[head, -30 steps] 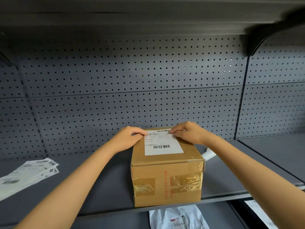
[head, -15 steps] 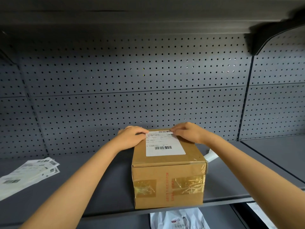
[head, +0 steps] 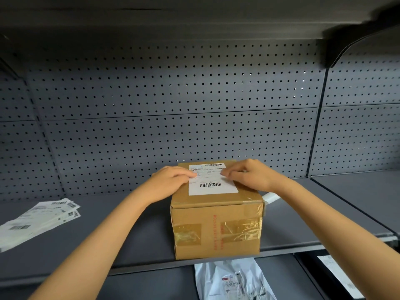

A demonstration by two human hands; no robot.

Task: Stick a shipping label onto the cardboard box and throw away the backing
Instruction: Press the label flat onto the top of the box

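our left hand [head: 171, 180] and right hand [head: 249, 176], fingers together and pressed flat, bear on the shipping label [head: 211, 180] atop the cardboard box [head: 216, 224] on the grey shelf [head: 129, 224].

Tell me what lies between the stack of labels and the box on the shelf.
Head view: bare shelf, crossed only by the left forearm, between the labels and box.
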